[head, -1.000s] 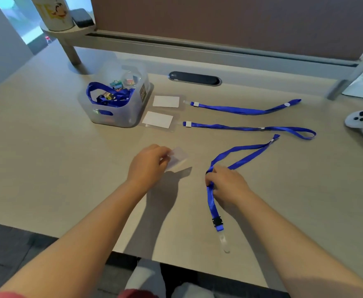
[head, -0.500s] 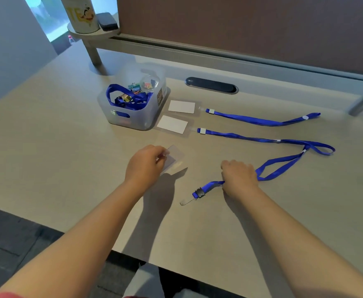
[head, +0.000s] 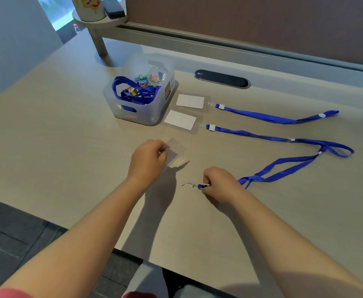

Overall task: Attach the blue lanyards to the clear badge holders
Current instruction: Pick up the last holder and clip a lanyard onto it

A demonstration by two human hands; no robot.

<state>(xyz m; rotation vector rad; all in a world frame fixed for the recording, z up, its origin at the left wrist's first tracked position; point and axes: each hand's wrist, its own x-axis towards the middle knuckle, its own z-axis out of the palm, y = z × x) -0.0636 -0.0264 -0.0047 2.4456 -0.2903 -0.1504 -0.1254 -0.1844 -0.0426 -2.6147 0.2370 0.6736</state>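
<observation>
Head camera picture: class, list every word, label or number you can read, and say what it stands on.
Nothing is legible.
Dark label on the clear bin: print too small to read.
Cup on the corner shelf: a cartoon picture, any lettering blurred.
White cards in the badge holders: blank.

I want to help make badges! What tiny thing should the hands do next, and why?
Probably bring the right hand leftward, so the clear strap tip of the loose blue fabric lanyard meets the empty clear plastic badge holder pinched in the left hand. They are still apart, nothing joined yet.
</observation>
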